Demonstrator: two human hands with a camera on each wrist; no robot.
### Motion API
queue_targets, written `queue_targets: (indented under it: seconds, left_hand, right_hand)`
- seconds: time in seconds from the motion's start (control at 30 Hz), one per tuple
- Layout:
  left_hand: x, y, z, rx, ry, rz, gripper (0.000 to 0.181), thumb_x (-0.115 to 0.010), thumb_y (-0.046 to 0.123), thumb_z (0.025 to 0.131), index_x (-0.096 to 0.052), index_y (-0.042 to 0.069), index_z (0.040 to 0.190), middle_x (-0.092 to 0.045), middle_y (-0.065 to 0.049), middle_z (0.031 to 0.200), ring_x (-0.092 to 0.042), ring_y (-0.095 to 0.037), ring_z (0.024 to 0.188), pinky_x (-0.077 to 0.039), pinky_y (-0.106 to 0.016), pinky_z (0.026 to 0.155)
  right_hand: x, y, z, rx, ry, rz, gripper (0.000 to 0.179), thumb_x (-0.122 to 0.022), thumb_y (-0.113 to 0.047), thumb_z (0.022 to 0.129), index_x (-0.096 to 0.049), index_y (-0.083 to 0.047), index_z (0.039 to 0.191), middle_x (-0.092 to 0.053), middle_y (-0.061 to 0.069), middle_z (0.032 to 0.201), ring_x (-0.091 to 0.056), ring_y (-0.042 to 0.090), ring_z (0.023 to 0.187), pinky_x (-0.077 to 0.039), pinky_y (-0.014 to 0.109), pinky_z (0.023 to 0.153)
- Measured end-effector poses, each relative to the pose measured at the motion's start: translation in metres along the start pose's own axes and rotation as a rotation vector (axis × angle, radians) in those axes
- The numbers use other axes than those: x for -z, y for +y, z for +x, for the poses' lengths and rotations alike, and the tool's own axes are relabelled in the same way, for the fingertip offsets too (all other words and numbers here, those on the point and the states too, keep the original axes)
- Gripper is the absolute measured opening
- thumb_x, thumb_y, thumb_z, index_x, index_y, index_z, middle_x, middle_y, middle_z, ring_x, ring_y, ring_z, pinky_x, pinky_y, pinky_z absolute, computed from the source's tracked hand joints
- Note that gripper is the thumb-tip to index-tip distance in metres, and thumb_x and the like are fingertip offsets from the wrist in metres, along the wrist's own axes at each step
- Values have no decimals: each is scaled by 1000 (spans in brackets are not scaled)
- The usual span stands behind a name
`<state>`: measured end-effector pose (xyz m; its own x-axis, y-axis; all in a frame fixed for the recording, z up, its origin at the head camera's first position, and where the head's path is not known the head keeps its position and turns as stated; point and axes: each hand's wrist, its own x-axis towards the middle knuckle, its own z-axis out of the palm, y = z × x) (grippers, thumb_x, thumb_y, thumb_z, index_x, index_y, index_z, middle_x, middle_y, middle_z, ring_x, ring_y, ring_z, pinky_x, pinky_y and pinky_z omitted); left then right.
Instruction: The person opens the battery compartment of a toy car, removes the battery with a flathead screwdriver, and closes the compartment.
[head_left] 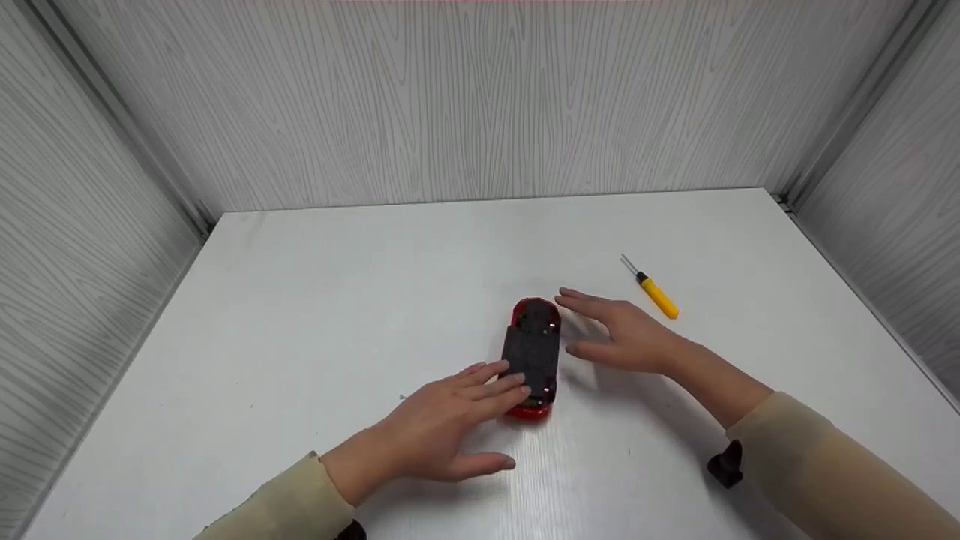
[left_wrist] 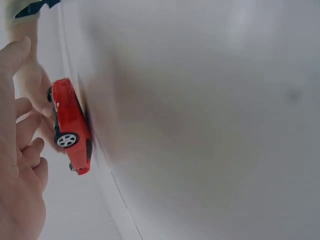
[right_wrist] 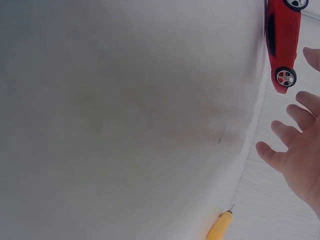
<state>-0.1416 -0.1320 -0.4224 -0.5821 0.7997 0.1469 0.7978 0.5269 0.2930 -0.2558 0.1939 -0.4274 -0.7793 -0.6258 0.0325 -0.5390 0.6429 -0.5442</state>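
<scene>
A red toy car [head_left: 532,341] lies upside down on the white table, its black underside facing up in the head view. My left hand [head_left: 439,424] has its fingers stretched out over the lower part of that underside; whether the fingertips touch it, I cannot tell. To the right of the car is my right hand [head_left: 630,336], its fingers extended beside the car's far end and nothing in its grasp. Both wrist views show the car's red side: the left wrist view has the car [left_wrist: 70,120] beyond the left fingers, the right wrist view has it [right_wrist: 285,40] near the right fingertips.
A screwdriver with a yellow handle [head_left: 660,298] lies on the table [head_left: 337,300], beyond the right hand; its shaft points away to the left. Pale wood-grain panels [head_left: 480,105] stand at the back and on both sides.
</scene>
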Motion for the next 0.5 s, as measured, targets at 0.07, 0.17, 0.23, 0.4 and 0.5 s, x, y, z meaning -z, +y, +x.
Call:
queue_targets:
  seconds: [0.07, 0.17, 0.23, 0.4, 0.5]
  left_hand:
    - [4, -4, 3, 44, 38, -72, 79, -63, 63, 100, -48, 15, 161, -46, -2, 165, -31, -21, 157, -33, -44, 123]
    - [10, -14, 9, 130, 76, -171, 83, -70, 60, 97, -46, 16, 163, -44, -1, 166, -33, -20, 156, -37, -47, 121]
    - [12, -21, 13, 191, 76, -233, 89, -75, 60, 94, -41, 18, 165, -41, 3, 167, -33, -18, 156, -36, -46, 122]
    - [13, -33, 26, 321, 14, -358, 108, -82, 64, 85, -28, 25, 170, -30, 11, 171, -30, -12, 156, -31, -42, 124]
    - [11, -39, 33, 363, -18, -411, 118, -86, 64, 79, -22, 27, 171, -25, 11, 173, -27, -12, 157, -28, -41, 125]
  right_hand:
    - [1, 0, -2, -10, 21, 9, 68, -68, -36, 101, -46, -19, 163, -41, 2, 168, -38, 28, 154, -36, 59, 120]
    - [3, -1, -3, -24, 51, 34, 65, -70, -38, 101, -50, -19, 160, -47, 3, 164, -42, 29, 151, -37, 58, 119]
    - [3, -2, -4, -29, 71, 69, 63, -71, -38, 101, -54, -18, 158, -52, 2, 160, -48, 30, 147, -40, 58, 117]
    - [-1, -5, -5, -44, 95, 178, 59, -75, -34, 100, -59, -17, 153, -61, 5, 149, -62, 30, 132, -50, 56, 107]
    - [-4, -9, -6, -59, 102, 231, 57, -77, -34, 98, -62, -18, 151, -64, 5, 144, -65, 29, 125, -52, 53, 102]
